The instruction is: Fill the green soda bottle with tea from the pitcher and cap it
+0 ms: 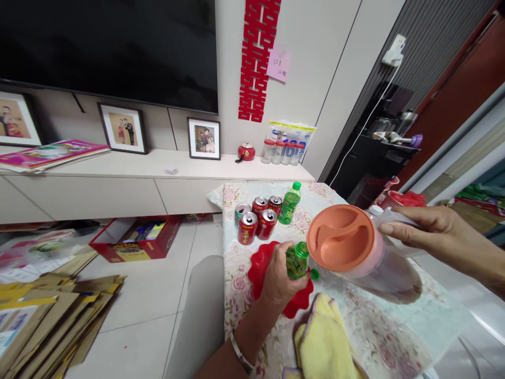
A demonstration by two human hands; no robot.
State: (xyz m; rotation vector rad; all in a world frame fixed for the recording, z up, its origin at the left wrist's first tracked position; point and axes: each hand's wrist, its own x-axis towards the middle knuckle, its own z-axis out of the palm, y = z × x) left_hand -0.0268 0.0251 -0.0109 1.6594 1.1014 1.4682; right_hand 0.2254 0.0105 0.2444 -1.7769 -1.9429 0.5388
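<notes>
Left fingers (pixel 279 256) grip green bottle (pixel 296 264); pitcher (pixel 381 276) translucent, orange-lidded, tilted.

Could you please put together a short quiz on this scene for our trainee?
1. Count: how many drink cans stand on the table?
2. True or false: the right hand is holding the yellow cloth.
3. Multiple choice: what does the left hand grip? a) a picture frame, b) a green bottle, c) a drink can.

Key:
1. Five.
2. False; it holds a pitcher with an orange lid, and the yellow cloth lies on the table.
3. b.
</notes>
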